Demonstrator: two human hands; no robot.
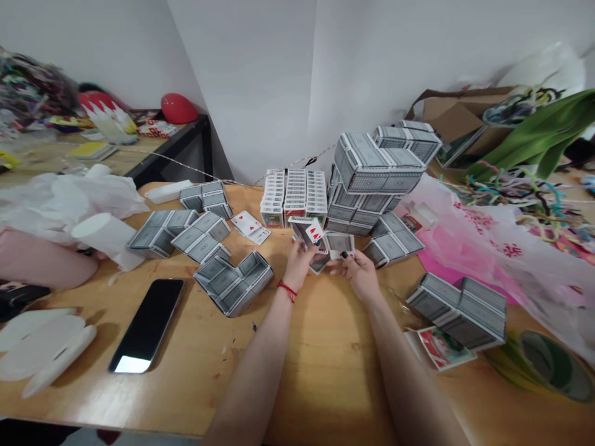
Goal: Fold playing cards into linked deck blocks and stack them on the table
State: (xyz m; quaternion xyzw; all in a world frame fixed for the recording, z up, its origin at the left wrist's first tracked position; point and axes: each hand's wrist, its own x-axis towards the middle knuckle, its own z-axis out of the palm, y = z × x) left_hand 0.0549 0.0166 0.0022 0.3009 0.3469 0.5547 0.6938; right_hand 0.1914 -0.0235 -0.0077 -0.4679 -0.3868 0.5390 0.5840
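Note:
My left hand [299, 263], with a red cord at its wrist, grips a partly built structure of playing cards [303, 230]; a heart card [314, 232] shows at its top. In my right hand [357, 271] is a playing card [341, 243], back side showing, pinched at its lower edge and held against the structure's right side. Where the two meet is partly hidden by my fingers. Just behind stand rows of stacked card boxes [296, 189]. To the left lie loose playing cards [251, 227] and an L-shaped card block [233, 282] with open tops.
More card blocks stand left [201, 235] and right [458, 308], with a tall stack of card blocks [372, 176] behind my right hand. A phone [147, 325] lies front left. A roll of tape [553, 362], a card box [444, 348] and plastic wrapping [497, 241] are at right.

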